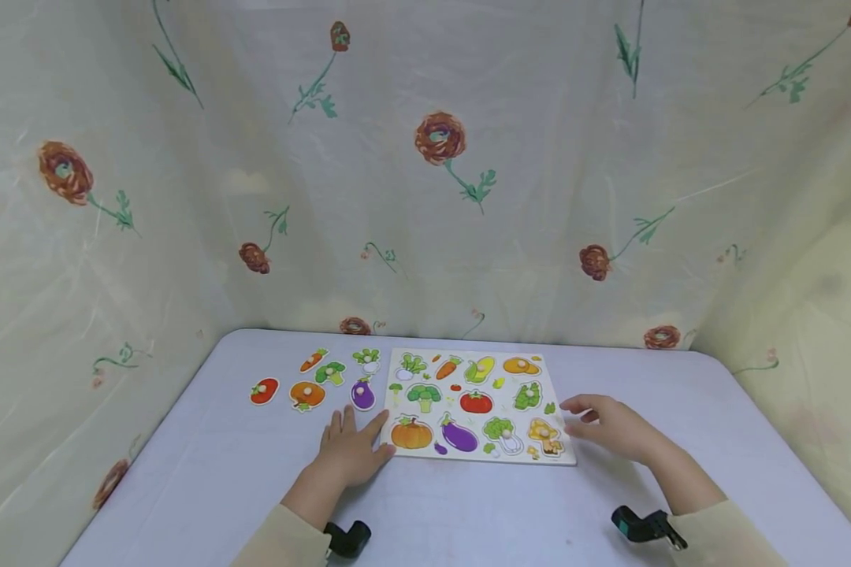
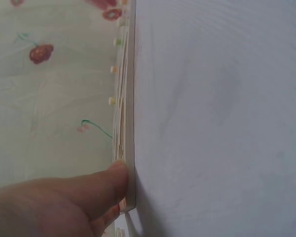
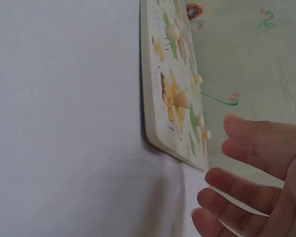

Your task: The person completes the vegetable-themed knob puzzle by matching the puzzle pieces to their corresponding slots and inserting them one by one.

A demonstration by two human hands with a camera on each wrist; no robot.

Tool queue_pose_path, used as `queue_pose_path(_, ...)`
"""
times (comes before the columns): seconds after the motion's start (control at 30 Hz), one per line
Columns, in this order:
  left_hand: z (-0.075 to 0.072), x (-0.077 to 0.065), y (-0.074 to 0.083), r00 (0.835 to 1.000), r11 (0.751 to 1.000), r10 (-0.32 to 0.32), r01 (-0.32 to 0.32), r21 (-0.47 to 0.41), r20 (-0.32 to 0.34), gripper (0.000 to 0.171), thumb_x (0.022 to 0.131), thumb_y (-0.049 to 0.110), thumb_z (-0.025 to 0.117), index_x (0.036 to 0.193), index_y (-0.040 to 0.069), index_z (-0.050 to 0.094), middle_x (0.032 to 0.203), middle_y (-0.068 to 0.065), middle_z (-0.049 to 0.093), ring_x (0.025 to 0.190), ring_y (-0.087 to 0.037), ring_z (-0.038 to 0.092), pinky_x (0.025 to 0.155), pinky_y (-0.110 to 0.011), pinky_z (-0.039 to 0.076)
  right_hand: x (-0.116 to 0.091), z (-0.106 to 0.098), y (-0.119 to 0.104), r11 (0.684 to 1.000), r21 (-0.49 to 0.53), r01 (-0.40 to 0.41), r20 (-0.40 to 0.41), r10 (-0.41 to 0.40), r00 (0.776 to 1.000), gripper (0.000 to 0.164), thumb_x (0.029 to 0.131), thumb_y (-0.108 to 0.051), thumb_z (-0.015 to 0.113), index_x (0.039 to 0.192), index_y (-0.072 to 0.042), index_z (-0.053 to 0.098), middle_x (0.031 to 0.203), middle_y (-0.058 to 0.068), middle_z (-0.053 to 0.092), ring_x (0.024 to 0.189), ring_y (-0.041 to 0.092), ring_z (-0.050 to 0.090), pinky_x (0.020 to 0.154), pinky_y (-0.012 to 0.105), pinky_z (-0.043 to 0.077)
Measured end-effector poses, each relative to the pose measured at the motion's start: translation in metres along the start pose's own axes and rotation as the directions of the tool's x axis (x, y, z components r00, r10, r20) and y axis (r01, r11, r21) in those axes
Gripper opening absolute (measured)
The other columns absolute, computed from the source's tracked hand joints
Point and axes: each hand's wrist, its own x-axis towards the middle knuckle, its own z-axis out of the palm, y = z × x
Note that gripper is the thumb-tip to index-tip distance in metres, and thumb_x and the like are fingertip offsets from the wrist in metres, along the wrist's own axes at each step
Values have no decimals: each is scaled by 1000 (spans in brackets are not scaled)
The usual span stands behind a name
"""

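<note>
A white vegetable puzzle board lies flat on the table, printed with a pumpkin, tomato and other vegetables. My left hand is at its left edge, fingers spread, and the thumb touches the board's side in the left wrist view. Off the right edge, my right hand hovers with loosely bent fingers and holds nothing; a gap shows between its fingertips and the board in the right wrist view. Knobbed pieces sit in some places, among them the mushroom piece and the corn piece.
Left of the board lie several loose pieces: a tomato, a carrot, a broccoli, a pumpkin, a leafy white radish and an eggplant. A flowered curtain surrounds the white table.
</note>
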Motion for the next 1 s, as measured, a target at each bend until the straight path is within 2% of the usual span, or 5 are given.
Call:
queue_pose_path(0.2, -1, -1, 1, 1000, 1000, 3, -3, 7, 4, 62, 97, 42, 62, 152, 21, 45, 160, -33, 14, 147, -54, 6, 116, -65, 12, -8, 6, 10, 999, -28, 20, 0, -20, 1000, 43, 91, -23, 74, 127, -2, 65, 129, 25, 61, 115, 45, 57, 94, 60, 47)
queue_pose_path(0.37, -2, -1, 1, 1000, 1000, -6, 6, 0, 9, 62, 97, 42, 62, 153, 21, 44, 160, -33, 13, 147, -54, 5, 117, -65, 11, -11, 11, 13, 998, -51, 38, -16, -38, 999, 46, 90, -23, 75, 128, -2, 64, 134, 31, 55, 126, 54, 47, 101, 67, 38)
queue_pose_path(0.53, -2, -1, 0, 1000, 1000, 2, -2, 3, 4, 62, 97, 42, 62, 152, 20, 44, 160, -34, 14, 147, -54, 5, 116, -66, 12, -13, 17, 18, 997, -56, 59, -13, -60, 998, 52, 87, -23, 77, 131, 0, 61, 138, 33, 51, 131, 56, 40, 105, 68, 32)
queue_pose_path(0.83, -1, -1, 1, 1000, 1000, -1, 1, 7, 12, 62, 97, 42, 61, 153, 21, 44, 160, -34, 14, 147, -54, 6, 117, -65, 12, -15, 22, 23, 986, -61, 157, -8, -157, 988, 63, 85, -24, 79, 137, 2, 55, 139, 33, 50, 131, 56, 40, 106, 68, 32)
queue_pose_path(1.0, -4, -3, 3, 1000, 1000, 0, 0, 18, 8, 62, 97, 42, 61, 153, 20, 44, 160, -34, 15, 147, -55, 7, 117, -65, 12, -15, 22, 23, 985, -63, 163, -1, -163, 987, 61, 85, -25, 79, 135, 0, 57, 140, 35, 48, 131, 57, 39, 105, 68, 32)
